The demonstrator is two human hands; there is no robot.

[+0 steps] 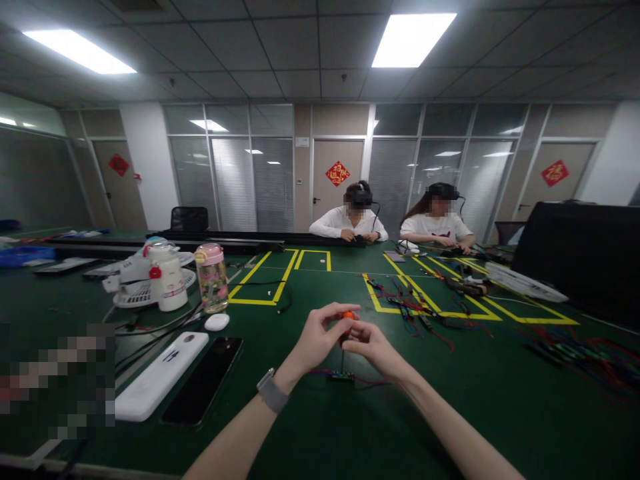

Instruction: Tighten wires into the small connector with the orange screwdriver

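Note:
Both my hands are closed around a screwdriver (349, 315) with an orange and black handle. My left hand (323, 333), with a grey-banded watch on its wrist, has its fingers around the top of the handle. Lower down, my right hand (370, 345) pinches the handle from the right. The thin shaft points straight down at a small green circuit board (341, 377) on the table, with red and blue wires running out to its sides. Whether the tip touches a screw is too small to tell.
Left on the green table (280, 433) lie a black phone (205, 380), a white power bank (163, 377) and a white case (217, 322). A pink-lidded bottle (213, 280) and a white flask (167, 277) stand behind. Wired boards (410, 300) lie right. Two people sit opposite.

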